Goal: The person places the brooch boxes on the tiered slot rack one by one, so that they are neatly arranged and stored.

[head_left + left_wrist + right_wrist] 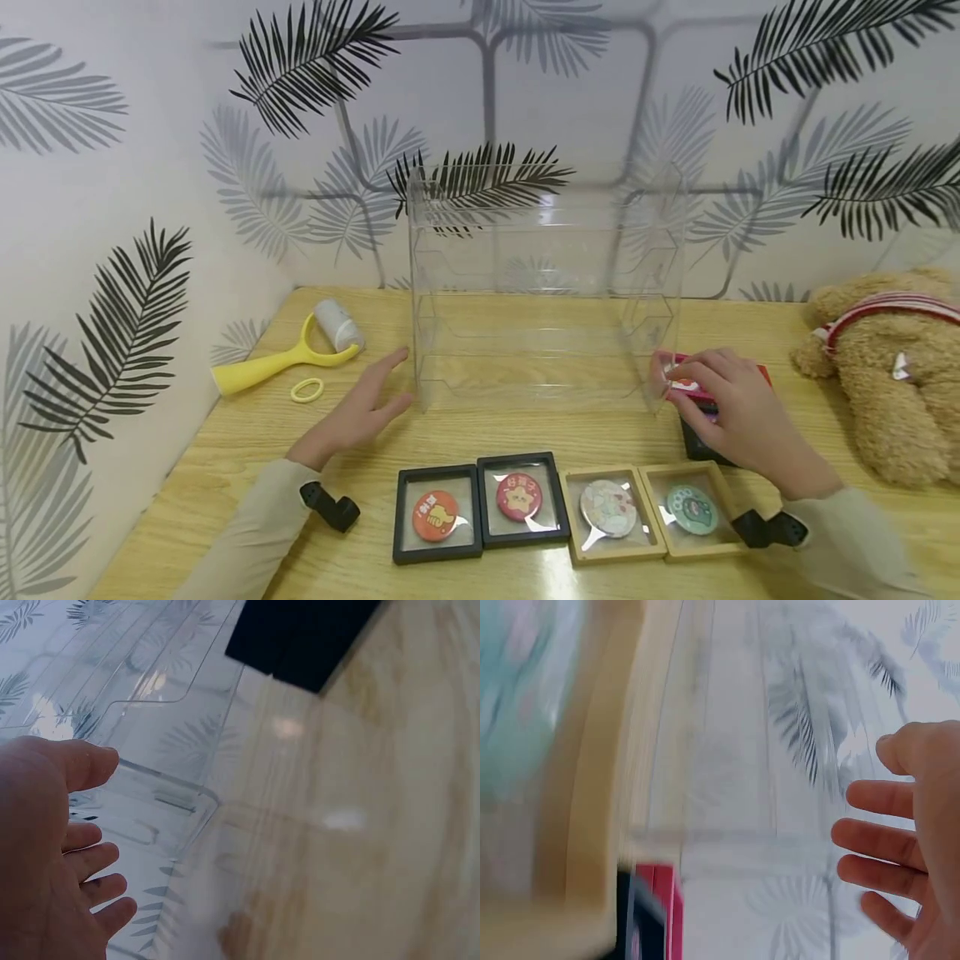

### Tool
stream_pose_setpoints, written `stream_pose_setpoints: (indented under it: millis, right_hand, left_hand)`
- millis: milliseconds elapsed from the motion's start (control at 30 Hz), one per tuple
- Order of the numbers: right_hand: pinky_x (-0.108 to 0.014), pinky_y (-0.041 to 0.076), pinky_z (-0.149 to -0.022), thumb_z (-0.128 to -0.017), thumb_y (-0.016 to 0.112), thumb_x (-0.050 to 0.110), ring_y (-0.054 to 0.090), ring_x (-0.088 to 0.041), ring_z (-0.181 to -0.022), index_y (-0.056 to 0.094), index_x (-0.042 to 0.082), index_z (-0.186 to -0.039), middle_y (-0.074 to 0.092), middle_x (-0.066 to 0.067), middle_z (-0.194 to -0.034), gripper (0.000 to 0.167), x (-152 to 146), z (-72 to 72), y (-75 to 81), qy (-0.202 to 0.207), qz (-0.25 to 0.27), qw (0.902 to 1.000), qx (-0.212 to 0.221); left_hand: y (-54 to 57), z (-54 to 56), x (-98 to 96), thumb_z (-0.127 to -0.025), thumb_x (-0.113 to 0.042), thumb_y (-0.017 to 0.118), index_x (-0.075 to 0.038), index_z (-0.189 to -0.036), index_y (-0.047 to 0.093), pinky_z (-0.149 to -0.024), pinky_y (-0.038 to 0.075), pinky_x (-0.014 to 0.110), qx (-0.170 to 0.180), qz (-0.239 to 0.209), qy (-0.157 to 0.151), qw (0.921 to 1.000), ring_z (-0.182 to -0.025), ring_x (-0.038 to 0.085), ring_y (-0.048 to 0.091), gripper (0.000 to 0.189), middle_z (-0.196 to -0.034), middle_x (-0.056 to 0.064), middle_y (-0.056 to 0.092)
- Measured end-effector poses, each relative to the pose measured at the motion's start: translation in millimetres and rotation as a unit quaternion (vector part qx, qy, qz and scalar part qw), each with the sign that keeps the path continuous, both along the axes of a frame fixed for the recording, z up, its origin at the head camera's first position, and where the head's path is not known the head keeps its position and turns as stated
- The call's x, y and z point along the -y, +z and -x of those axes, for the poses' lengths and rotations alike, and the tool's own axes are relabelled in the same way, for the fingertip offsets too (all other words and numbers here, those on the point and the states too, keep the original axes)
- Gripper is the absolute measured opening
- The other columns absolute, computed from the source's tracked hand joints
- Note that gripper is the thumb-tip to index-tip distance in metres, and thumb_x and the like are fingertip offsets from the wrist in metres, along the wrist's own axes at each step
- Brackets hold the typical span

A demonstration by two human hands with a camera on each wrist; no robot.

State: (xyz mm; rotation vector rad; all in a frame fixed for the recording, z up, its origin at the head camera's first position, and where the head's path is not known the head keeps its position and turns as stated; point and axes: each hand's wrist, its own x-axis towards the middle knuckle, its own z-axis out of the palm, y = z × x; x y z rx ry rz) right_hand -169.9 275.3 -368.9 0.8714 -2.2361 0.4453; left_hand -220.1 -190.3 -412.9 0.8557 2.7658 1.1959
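Clear rack (546, 287) upright, long axis left to right.

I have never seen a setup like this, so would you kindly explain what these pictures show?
There is no robot here: a person works with two bare hands. The wide picture comes from a camera on the head; the two closer ones come from cameras on each wrist.

On the wooden table stands a clear rack, with the left hand and right hand at its sides. In front lie two black frames and two tan frames, each holding a round badge. A yellow-handled roller lies left, a teddy bear right.

Neither hand appears to grip anything; whether they touch the rack is unclear.
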Motion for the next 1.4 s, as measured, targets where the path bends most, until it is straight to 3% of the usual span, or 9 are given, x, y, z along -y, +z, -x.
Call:
stream_pose_setpoints:
  millis: [167, 300, 367, 467, 533, 700, 900, 1100, 1400]
  right_hand:
    - [-0.032, 0.045, -0.092, -0.099, 0.046, 0.046, 0.06, -0.029, -0.098, 0.069, 0.008, -0.093, 0.068, -0.009, -0.1, 0.045, 22, -1.0, -0.7, 0.036, -0.006, 0.9993, 0.011]
    - [-0.015, 0.03, -0.107, -0.091, 0.067, 0.022, 0.06, -0.023, -0.102, 0.069, 0.012, -0.101, 0.066, 0.0, -0.1, 0.014, 36, -3.7, -0.1, 0.072, -0.003, 0.9935, 0.088]
    - [-0.02, 0.026, -0.113, -0.086, 0.071, 0.013, 0.06, -0.017, -0.1, 0.069, 0.014, -0.106, 0.066, 0.004, -0.101, 0.02, 44, -5.8, 0.6, 0.089, -0.006, 0.9863, 0.139]
    - [-0.046, 0.011, -0.119, -0.087, 0.07, 0.012, 0.06, -0.016, -0.1, 0.068, 0.015, -0.111, 0.066, 0.004, -0.103, 0.024, 58, -8.1, 1.3, 0.111, -0.016, 0.9742, 0.196]
    - [-0.056, 0.02, -0.113, -0.088, 0.069, 0.013, 0.06, -0.018, -0.101, 0.068, 0.013, -0.112, 0.066, 0.003, -0.104, 0.024, 69, -7.7, 1.0, 0.128, -0.028, 0.9683, 0.212]
    - [-0.042, 0.051, -0.087, -0.089, 0.069, 0.019, 0.059, -0.017, -0.103, 0.066, 0.01, -0.117, 0.065, -0.001, -0.108, 0.03, 99, -6.6, -4.7, 0.164, -0.074, 0.9547, 0.237]
    - [-0.044, 0.045, -0.097, -0.091, 0.066, 0.032, 0.052, -0.02, -0.116, 0.057, 0.006, -0.129, 0.057, -0.005, -0.123, 0.047, 133, -11.1, -12.3, 0.2, -0.124, 0.9319, 0.276]
    - [-0.053, 0.032, -0.106, -0.088, 0.066, 0.046, 0.04, -0.023, -0.131, 0.042, 0.006, -0.143, 0.045, -0.006, -0.141, 0.073, 157, -17.1, -15.1, 0.206, -0.16, 0.9008, 0.347]
    - [-0.06, 0.014, -0.111, -0.074, 0.068, 0.068, 0.027, -0.024, -0.14, 0.02, 0.004, -0.153, 0.031, -0.01, -0.152, 0.112, 182, -30.0, -25.0, 0.182, -0.234, 0.8867, 0.355]
  left_hand:
    - [-5.2, -0.6, -5.2, -0.099, -0.017, 0.054, 0.004, -0.15, 0.023, -0.113, 0.025, 0.057, 0.023, -0.016, 0.005, 0.9996, -0.141, 0.043, 0.026, 0.063, -0.153, 0.026, 0.027]
    - [-10.0, -1.0, -8.7, -0.099, -0.016, 0.053, 0.004, -0.148, 0.024, -0.114, 0.025, 0.055, 0.055, -0.047, 0.013, 0.9973, -0.139, 0.042, 0.03, 0.06, -0.15, 0.027, 0.032]
    - [-12.6, -0.2, -9.6, -0.099, -0.015, 0.053, 0.003, -0.148, 0.025, -0.115, 0.023, 0.055, 0.067, -0.07, 0.016, 0.9952, -0.14, 0.041, 0.03, 0.059, -0.149, 0.026, 0.034]
    - [-16.7, 1.8, -8.3, -0.098, -0.015, 0.056, -0.001, -0.148, 0.028, -0.115, 0.022, 0.055, 0.072, -0.095, 0.022, 0.9927, -0.14, 0.039, 0.03, 0.059, -0.149, 0.024, 0.035]
    - [-19.1, 2.9, -6.7, -0.097, -0.015, 0.058, -0.002, -0.148, 0.03, -0.115, 0.023, 0.055, 0.067, -0.101, 0.027, 0.9922, -0.139, 0.038, 0.032, 0.06, -0.149, 0.023, 0.037]
    - [-20.9, 2.7, -5.0, -0.094, -0.011, 0.061, 0.0, -0.147, 0.032, -0.113, 0.026, 0.055, 0.057, -0.102, 0.031, 0.9926, -0.137, 0.039, 0.034, 0.061, -0.146, 0.024, 0.039]
    - [-22.0, 5.3, -12.1, -0.093, -0.011, 0.062, 0.004, -0.147, 0.028, -0.112, 0.028, 0.055, 0.079, -0.113, 0.02, 0.9903, -0.135, 0.044, 0.036, 0.066, -0.148, 0.028, 0.035]
    - [-23.2, 6.6, -16.5, -0.093, -0.012, 0.063, 0.003, -0.148, 0.027, -0.112, 0.029, 0.055, 0.091, -0.103, 0.038, 0.9898, -0.135, 0.045, 0.037, 0.067, -0.15, 0.026, 0.033]
    - [-23.1, 8.6, -19.8, -0.094, -0.016, 0.062, 0.0, -0.148, 0.03, -0.11, 0.03, 0.056, 0.066, -0.075, 0.038, 0.9943, -0.133, 0.044, 0.04, 0.065, -0.149, 0.024, 0.037]
